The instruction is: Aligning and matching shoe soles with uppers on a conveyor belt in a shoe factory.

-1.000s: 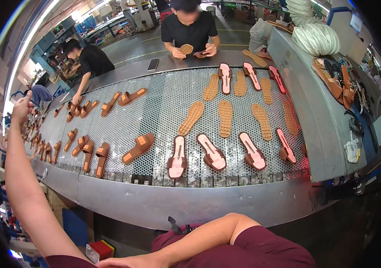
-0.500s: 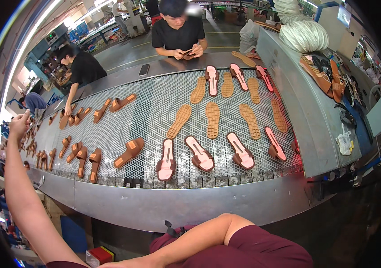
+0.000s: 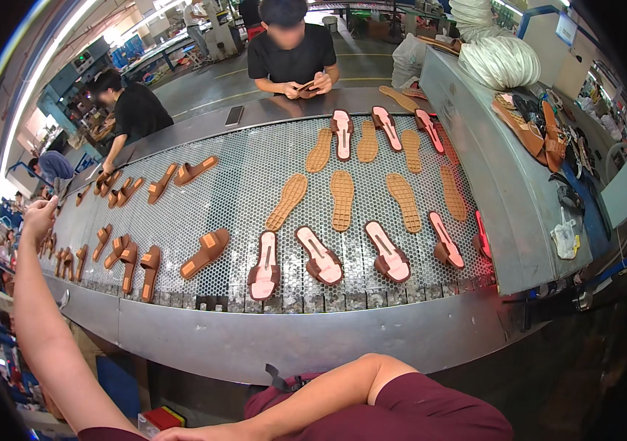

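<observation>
My left hand [image 3: 40, 219] is raised over the far-left part of the conveyor with the fingers curled closed. Whether anything small is inside cannot be made out. My right arm [image 3: 328, 389] crosses my lap toward the lower left, where my right hand [image 3: 199, 434] is cut off by the lower edge and its fingers are hidden. Brown slide sandals [image 3: 205, 253] lie on the mesh conveyor [image 3: 243, 176], several of them near my left hand. Farther right are pink-lined sandals without straps across the front [image 3: 319, 256] and tan ridged soles [image 3: 342, 200].
A person in black [image 3: 295, 55] across the belt holds a dark sandal part. Another person [image 3: 133, 110] reaches onto the belt at the far left. A phone [image 3: 234, 115] lies on the far metal edge. A grey metal housing [image 3: 490, 169] covers the right end, with sandals and straps on top.
The sandals and soles have shifted slightly left along the belt, and more of a pink-lined sandal shows beside the housing. My left hand has come down a little and moved right.
</observation>
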`<state>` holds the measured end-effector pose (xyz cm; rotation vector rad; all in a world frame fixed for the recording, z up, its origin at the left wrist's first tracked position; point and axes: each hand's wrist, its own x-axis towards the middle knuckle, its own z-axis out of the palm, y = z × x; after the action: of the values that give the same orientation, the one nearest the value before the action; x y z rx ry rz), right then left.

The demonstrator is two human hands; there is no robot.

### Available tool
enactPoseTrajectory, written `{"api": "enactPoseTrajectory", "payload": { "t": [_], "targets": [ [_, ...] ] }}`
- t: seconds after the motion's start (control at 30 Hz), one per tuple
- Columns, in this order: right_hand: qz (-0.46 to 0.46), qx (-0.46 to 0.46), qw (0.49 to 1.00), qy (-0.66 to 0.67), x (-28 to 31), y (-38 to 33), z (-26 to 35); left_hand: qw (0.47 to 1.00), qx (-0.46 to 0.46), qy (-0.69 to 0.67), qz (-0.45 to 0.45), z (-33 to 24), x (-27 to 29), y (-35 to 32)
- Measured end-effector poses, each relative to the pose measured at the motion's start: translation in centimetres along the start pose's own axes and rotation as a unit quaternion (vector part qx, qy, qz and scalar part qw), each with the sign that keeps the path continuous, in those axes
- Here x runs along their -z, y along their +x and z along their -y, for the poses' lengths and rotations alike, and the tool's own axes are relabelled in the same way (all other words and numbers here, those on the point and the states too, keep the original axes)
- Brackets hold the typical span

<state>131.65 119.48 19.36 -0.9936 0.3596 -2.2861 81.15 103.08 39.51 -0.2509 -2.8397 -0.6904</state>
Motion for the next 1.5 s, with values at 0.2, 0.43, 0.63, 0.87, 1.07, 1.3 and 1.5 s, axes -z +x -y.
{"api": "enactPoseTrajectory", "payload": {
  "t": [0.2,0.43,0.63,0.87,1.07,1.3,1.5],
  "targets": [
    [0.055,-0.097,0.991,-0.076,0.3,-2.5,2.0,0.999,0.034,0.005,0.024,0.1,0.2,-0.6],
    [0.01,0.043,0.997,-0.056,0.1,-1.8,0.6,0.997,0.038,0.049,0.043,1.0,-2.6,-0.5],
    [0.033,-0.131,0.989,-0.064,1.3,-3.4,3.1,0.998,0.044,0.013,0.035,2.9,-4.1,0.3],
    [0.04,-0.136,0.982,-0.124,2.7,-2.4,1.9,0.994,0.033,0.035,0.103,4.4,-7.3,1.9],
    [0.036,-0.048,0.963,-0.262,7.8,-5.0,4.2,0.997,-0.03,-0.06,0.045,5.7,-12.7,0.0],
    [-0.643,-0.099,0.4,-0.645,29.9,-16.3,13.4,0.92,0.053,-0.216,0.322,8.7,-33.7,-28.0],
    [-0.734,-0.303,0.222,-0.566,44.3,-19.5,21.8,0.726,0.386,-0.431,0.371,4.9,-43.7,-42.4]
  ]
}}
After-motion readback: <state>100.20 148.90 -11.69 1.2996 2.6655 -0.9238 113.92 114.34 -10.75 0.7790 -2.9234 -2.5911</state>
